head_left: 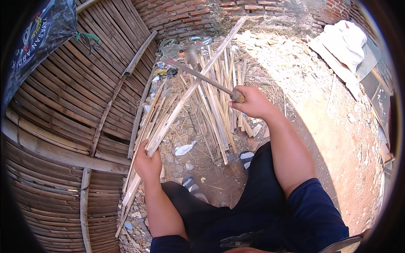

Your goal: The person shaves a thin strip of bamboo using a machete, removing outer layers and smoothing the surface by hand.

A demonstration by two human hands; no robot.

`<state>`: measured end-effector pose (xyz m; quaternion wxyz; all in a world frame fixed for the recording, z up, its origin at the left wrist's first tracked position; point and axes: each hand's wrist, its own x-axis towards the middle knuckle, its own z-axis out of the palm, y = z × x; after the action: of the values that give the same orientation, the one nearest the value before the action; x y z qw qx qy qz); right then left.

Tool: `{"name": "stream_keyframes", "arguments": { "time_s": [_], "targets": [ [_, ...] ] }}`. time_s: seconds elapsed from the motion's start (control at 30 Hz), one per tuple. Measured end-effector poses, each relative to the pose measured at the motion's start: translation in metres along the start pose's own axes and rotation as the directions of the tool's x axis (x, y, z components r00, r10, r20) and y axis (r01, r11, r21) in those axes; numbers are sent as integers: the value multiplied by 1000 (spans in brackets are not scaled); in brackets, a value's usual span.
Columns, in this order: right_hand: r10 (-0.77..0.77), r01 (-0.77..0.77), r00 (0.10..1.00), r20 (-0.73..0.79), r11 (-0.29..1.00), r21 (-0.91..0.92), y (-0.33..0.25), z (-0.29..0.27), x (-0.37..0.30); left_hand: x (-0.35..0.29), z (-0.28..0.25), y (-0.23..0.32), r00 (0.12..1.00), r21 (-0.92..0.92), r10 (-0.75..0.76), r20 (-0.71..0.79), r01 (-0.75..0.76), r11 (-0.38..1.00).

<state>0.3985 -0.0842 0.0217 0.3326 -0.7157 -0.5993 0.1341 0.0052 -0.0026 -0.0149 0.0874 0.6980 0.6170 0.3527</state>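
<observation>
My left hand point(147, 164) is closed round the near end of a long pale wooden strip point(179, 105), which slants up and away to the right. In my right hand point(252, 102) is the wooden handle of a long-bladed knife point(211, 82). The narrow dark blade points to the far left and crosses the strip around its middle; whether it touches the wood I cannot tell. Beneath and beyond them lies a loose pile of similar strips point(217, 111) on the ground. More strips point(132, 185) lie beside my left hand, along the wall.
A bamboo-slat wall point(55, 76) stands close on the left, with a dark printed sheet point(40, 38) hanging over it. A brick wall point(181, 17) closes the far side. Scattered litter covers the ground. A white sack point(344, 44) lies at the far right. My sandalled feet are below the pile.
</observation>
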Motion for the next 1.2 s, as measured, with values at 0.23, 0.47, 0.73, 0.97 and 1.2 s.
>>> {"name": "stream_keyframes", "arguments": {
  "time_s": [0.23,0.47,0.73,0.97,1.2],
  "targets": [
    [-202,280,930,308,931,-233,-67,21,-17,-4,-4,0,1000,55,11,-13,-10,998],
    [144,-146,986,-87,989,-13,4,-8,6,0,-21,1,994,13,-106,-20,106,994],
    [-137,179,974,182,953,-243,-41,23,-13,-4,-11,1,999,44,-50,18,49,998],
    [-217,259,949,228,950,-176,-47,29,-7,-4,-9,-12,996,90,69,-63,-63,994],
    [81,-87,982,-169,996,-29,7,1,5,0,-11,-12,998,49,-1,-62,4,999]
  ]
}}
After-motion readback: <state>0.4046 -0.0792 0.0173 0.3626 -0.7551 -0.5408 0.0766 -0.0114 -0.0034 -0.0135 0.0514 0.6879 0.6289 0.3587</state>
